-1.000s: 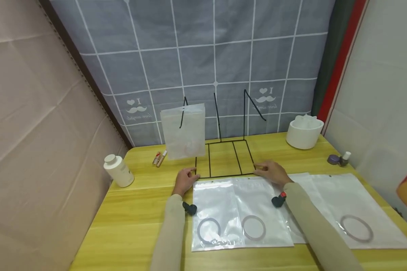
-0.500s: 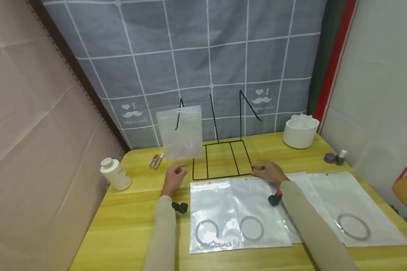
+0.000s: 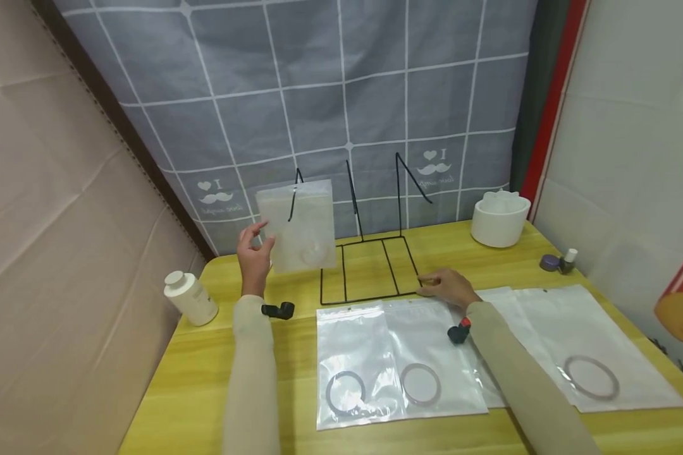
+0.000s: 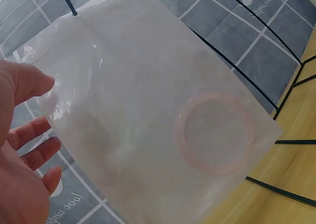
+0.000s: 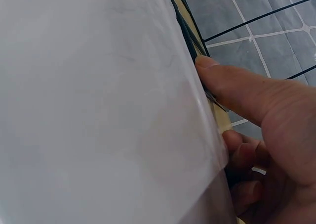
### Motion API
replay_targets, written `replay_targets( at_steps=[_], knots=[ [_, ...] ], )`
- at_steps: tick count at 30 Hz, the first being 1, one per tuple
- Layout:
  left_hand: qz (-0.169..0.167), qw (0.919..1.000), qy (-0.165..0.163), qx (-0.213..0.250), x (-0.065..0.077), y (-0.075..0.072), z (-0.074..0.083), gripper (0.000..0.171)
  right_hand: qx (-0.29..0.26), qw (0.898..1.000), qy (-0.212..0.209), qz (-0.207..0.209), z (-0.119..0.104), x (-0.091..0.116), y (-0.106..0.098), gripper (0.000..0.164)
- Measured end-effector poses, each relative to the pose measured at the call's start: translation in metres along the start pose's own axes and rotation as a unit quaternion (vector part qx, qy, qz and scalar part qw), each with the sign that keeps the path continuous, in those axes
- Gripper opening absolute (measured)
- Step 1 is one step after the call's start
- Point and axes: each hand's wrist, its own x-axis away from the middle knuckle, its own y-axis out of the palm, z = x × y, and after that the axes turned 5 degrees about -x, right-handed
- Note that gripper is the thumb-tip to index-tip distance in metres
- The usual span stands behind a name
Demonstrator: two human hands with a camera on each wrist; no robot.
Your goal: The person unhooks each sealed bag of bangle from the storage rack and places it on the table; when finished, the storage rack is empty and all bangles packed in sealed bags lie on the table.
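A black wire rack (image 3: pixel 397 276) with upright hooks stands on the table. From its left hook hangs a translucent zip bag (image 3: pixel 304 224), with a pinkish ring (image 4: pixel 216 133) showing through near its bottom. My left hand (image 3: pixel 255 256) is raised at the bag's left edge, the thumb and fingers spread apart there. My right hand (image 3: pixel 446 287) grips the rack's front right corner; in the right wrist view its thumb (image 5: pixel 232 83) lies at the black wire and the other fingers curl below. Just in front of the rack lie flat zip bags (image 3: pixel 370 344), each with a ring inside.
More zip bags (image 3: pixel 580 328) lie to the right, partly under the right sleeve. A white bottle (image 3: pixel 190 298) stands at the left. A white round container (image 3: pixel 499 220), a purple lid (image 3: pixel 549 263) and a small bottle (image 3: pixel 568 261) are at the right. A patterned grey cloth (image 3: pixel 375 95) hangs behind.
My left hand has let go of the rack's front left corner and moved left and up to the hanging bag. The right hand stays at its corner. The head view has shifted slightly.
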Motion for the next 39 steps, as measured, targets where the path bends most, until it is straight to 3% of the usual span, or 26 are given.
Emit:
replay_targets(
  at_steps=[12,18,22,39],
  knots=[
    [-0.006,0.9998,0.010,-0.016,0.002,0.004,0.000,0.026,-0.002,1.000,-0.001,0.000,-0.006,-0.003,0.004,0.056],
    [-0.047,0.9987,-0.014,0.012,0.000,0.004,0.003,0.033,-0.004,1.000,-0.006,0.001,-0.007,-0.003,0.005,0.054],
    [-0.054,0.9969,-0.026,0.051,0.002,0.002,0.006,0.035,-0.002,1.000,-0.003,-0.001,-0.007,0.000,0.003,0.055],
    [-0.060,0.9956,0.011,0.071,0.047,-0.033,0.025,0.031,0.003,1.000,-0.003,0.003,0.003,0.002,0.002,0.057]
  ],
)
